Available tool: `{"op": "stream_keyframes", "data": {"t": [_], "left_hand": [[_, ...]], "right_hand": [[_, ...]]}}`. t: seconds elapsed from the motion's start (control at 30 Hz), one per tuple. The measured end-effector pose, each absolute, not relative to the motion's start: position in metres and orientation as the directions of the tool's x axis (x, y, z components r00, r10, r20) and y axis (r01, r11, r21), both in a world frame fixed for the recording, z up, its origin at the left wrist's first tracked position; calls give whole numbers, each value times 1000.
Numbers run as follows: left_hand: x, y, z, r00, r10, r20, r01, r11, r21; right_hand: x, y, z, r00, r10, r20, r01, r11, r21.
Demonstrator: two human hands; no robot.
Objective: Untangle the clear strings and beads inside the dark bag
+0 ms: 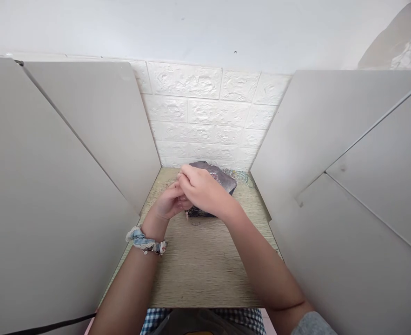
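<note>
Starting at the near edge, we see blue-checked cloth (249,317) at the bottom of the view, a grey sleeve (312,324) on the right arm and a thin black cord (52,324) low on the left. Both bare forearms reach forward over a pale wood-grain table (205,270). A blue scrunchie (144,241) circles the left wrist.

Further out, the left hand (169,201) and the right hand (203,190) meet above the table, touching. Both are curled, and the right lies partly over the left with its fingers bent down onto the left fingertips. Whatever they pinch is too small for us to tell, though a tiny pale bit (187,215) hangs just below them.

Right behind the hands a dark purplish object (224,179) sits on the table, partly hidden by the right hand. Pale beads (241,176) lie just beside it, at the far right corner. Grey partitions (52,186) wall in both sides, and white brick-pattern panelling (198,116) closes the back.
</note>
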State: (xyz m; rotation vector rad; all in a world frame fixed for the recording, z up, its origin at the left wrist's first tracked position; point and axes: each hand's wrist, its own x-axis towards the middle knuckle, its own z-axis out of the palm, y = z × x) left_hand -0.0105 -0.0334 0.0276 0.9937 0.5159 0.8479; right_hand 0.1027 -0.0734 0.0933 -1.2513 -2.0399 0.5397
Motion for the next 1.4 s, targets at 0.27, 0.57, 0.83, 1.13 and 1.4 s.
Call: {"op": "stream_keyframes", "data": {"t": [0.27, 0.57, 0.83, 1.13, 1.4], "left_hand": [[-10, -32, 32, 690, 719, 82, -325, 207, 923], [-11, -31, 30, 690, 712, 131, -328, 146, 933], [-11, -35, 33, 731, 656, 188, -301, 64, 951], [-10, -36, 32, 730, 663, 164, -333, 136, 933], [-9, -36, 31, 728, 669, 148, -304, 121, 945]], "right_hand": [[118, -78, 100, -106, 971, 213, 701, 225, -677], [116, -75, 101, -220, 936, 275, 297, 333, -895], [125, -77, 109, -374, 888, 269, -131, 236, -963], [146, -91, 134, 38, 869, 493, -224, 488, -844], [183, -118, 154, 512, 588, 626, -171, 784, -596]]}}
